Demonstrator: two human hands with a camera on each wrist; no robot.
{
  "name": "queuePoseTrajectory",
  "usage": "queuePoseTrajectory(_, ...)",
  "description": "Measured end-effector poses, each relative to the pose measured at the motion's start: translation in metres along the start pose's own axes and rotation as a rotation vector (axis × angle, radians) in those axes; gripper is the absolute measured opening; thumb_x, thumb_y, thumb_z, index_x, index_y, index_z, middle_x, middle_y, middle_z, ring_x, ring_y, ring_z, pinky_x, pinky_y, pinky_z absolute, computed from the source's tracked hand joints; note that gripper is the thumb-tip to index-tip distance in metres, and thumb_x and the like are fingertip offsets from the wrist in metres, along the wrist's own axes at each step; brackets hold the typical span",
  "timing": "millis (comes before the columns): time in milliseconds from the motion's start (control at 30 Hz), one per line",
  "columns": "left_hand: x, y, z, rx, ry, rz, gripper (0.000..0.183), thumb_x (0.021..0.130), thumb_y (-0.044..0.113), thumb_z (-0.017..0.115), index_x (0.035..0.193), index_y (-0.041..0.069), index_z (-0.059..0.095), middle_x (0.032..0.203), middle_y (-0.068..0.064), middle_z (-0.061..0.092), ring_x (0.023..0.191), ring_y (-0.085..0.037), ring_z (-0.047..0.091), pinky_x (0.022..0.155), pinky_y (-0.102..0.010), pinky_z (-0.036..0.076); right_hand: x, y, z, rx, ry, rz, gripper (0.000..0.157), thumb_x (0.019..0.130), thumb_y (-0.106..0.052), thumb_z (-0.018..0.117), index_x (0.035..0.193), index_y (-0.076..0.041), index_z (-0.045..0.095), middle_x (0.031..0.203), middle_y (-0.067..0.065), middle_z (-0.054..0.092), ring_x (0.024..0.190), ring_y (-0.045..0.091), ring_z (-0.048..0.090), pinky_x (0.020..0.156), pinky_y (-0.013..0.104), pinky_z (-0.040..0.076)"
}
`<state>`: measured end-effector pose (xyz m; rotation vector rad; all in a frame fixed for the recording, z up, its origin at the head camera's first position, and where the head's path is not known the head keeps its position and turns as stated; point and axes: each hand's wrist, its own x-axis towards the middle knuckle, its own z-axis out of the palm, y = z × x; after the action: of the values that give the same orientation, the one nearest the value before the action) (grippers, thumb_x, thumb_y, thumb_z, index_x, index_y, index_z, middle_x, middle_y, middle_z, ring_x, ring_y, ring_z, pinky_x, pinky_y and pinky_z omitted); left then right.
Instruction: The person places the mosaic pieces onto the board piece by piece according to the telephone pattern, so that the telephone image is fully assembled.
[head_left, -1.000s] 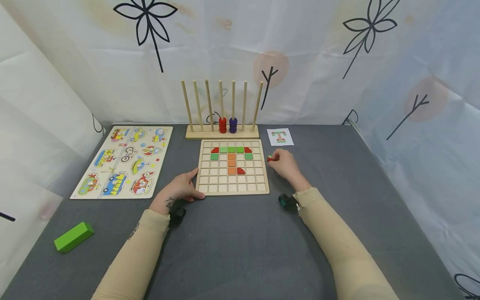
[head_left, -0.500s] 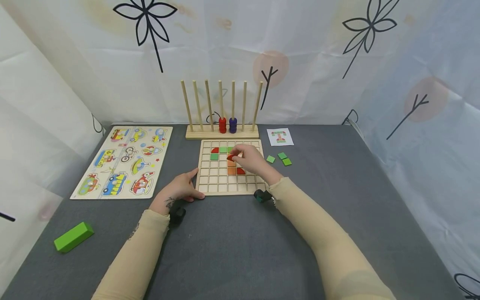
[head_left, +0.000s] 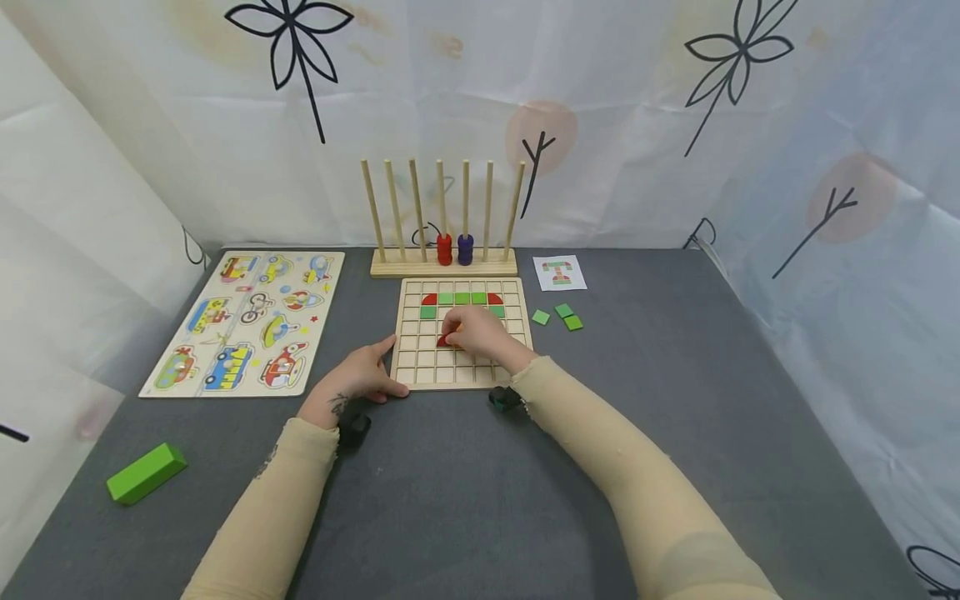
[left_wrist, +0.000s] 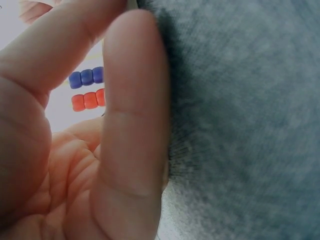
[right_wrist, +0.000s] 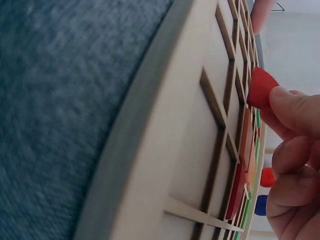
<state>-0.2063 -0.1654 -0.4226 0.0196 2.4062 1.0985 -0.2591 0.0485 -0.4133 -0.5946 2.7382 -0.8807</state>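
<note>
A wooden grid board [head_left: 420, 375] holds red, green and orange tiles in its cells. My right hand [head_left: 474, 329] pinches a red quarter-circle tile [right_wrist: 262, 88] between thumb and fingertips, close over the board left of the orange tiles [right_wrist: 245, 142]. In the right wrist view, another red tile [right_wrist: 236, 192] sits in a cell beyond the orange ones. In the head view, my right hand covers the board's middle. My left hand [head_left: 360, 373] rests at the board's near left corner, forefinger against the left side and thumb at the front edge.
Behind the board stands a peg rack [head_left: 390, 265] with red beads [head_left: 444, 250] and blue beads [head_left: 465, 250]. A pattern card [head_left: 559, 273] and loose green tiles [head_left: 573, 322] lie to the right. On the left are a picture puzzle board [head_left: 247, 333] and a green block [head_left: 146, 473].
My right hand has brought the red tile from the table right of the board leftward over it, then nearer the front, uncovering the loose green tiles. My left hand stays put.
</note>
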Motion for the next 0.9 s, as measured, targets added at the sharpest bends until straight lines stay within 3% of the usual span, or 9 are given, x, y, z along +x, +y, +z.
queuePoseTrajectory(233,0.001,-0.001,0.000,0.003,0.000,-0.001,0.105,0.070,0.016,0.081,0.150,0.011,0.013,0.063,-0.005,0.050,0.049,-0.013,0.052,0.053,-0.027,0.048,0.000,-0.001,-0.001,-0.046,-0.028,-0.005,0.006,0.088,-0.013,0.062,0.086,-0.014,0.068,0.093,0.000,0.066,0.076,0.014,0.055,0.071,0.030,0.044)
queuePoseTrajectory(367,0.002,-0.001,0.000,0.012,0.001,0.001,0.106,0.070,0.016,0.081,0.150,0.011,0.013,0.062,-0.005,0.051,0.048,-0.013,0.052,0.052,-0.027,0.047,0.001,-0.001,0.000,-0.125,-0.041,-0.025,0.008,0.088,-0.015,0.061,0.088,-0.016,0.069,0.094,-0.001,0.065,0.077,0.013,0.054,0.070,0.030,0.044)
queuePoseTrajectory(533,0.002,-0.001,0.000,0.013,0.001,-0.006,0.105,0.070,0.016,0.081,0.150,0.010,0.013,0.063,-0.005,0.051,0.049,-0.013,0.052,0.052,-0.027,0.047,-0.001,0.002,-0.001,-0.153,-0.039,-0.037,0.015,0.088,-0.017,0.061,0.100,-0.014,0.070,0.102,0.001,0.064,0.087,0.015,0.056,0.074,0.032,0.046)
queuePoseTrajectory(600,0.001,-0.001,0.000,0.014,0.003,-0.008,0.105,0.070,0.016,0.081,0.150,0.011,0.014,0.064,-0.005,0.051,0.049,-0.013,0.052,0.052,-0.026,0.047,-0.005,0.005,-0.004,-0.088,-0.027,-0.011,0.021,0.088,-0.018,0.062,0.107,-0.012,0.068,0.107,0.003,0.063,0.093,0.017,0.057,0.078,0.033,0.046)
queuePoseTrajectory(700,0.000,-0.001,0.001,0.011,0.005,-0.007,0.105,0.070,0.015,0.081,0.150,0.011,0.014,0.064,-0.005,0.051,0.049,-0.013,0.051,0.053,-0.026,0.048,-0.012,0.014,-0.013,0.104,0.027,0.017,0.030,0.086,-0.018,0.064,0.114,-0.008,0.064,0.108,0.008,0.062,0.093,0.019,0.056,0.076,0.033,0.046)
queuePoseTrajectory(900,-0.002,0.000,0.000,-0.001,0.007,0.016,0.105,0.070,0.013,0.081,0.150,0.010,0.013,0.062,-0.005,0.051,0.048,-0.013,0.051,0.052,-0.027,0.048,-0.035,0.049,-0.036,0.634,0.141,-0.054,0.047,0.079,0.002,0.068,0.123,0.007,0.052,0.090,0.010,0.059,0.062,0.011,0.050,0.057,0.022,0.040)
